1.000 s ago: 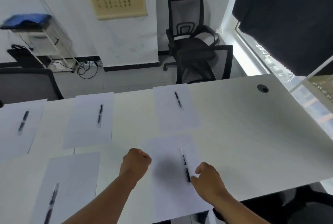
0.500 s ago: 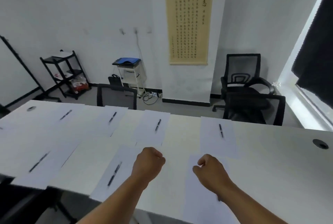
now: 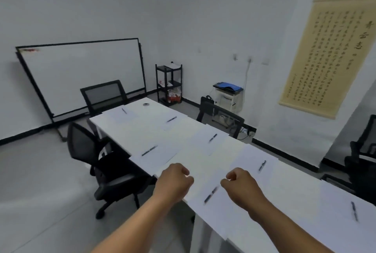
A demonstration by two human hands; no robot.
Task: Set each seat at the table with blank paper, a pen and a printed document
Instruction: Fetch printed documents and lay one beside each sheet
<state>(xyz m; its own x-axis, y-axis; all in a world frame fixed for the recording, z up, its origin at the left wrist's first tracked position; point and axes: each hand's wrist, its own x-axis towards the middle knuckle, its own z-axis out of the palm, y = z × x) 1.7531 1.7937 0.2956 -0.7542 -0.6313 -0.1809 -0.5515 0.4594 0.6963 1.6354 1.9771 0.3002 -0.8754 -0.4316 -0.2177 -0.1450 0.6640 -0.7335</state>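
Observation:
A long white table runs from the near right to the far left. Several blank sheets lie on it, each with a dark pen on top. The nearest sheet carries a blurred pen between my hands. My left hand hovers as a curled fist over the table's near edge and holds nothing. My right hand is also curled and holds nothing, just right of that pen. Other pens lie at the far sheets. No printed document is in view.
A black office chair stands at the table's left side, another at its far end, one more behind it. A whiteboard leans on the left wall. A black shelf rack and a small stand stand by the back wall.
The view has swung far to the left, from the window end to the whiteboard end of the table. My right hand has left the pen; both fists stay curled and carry nothing.

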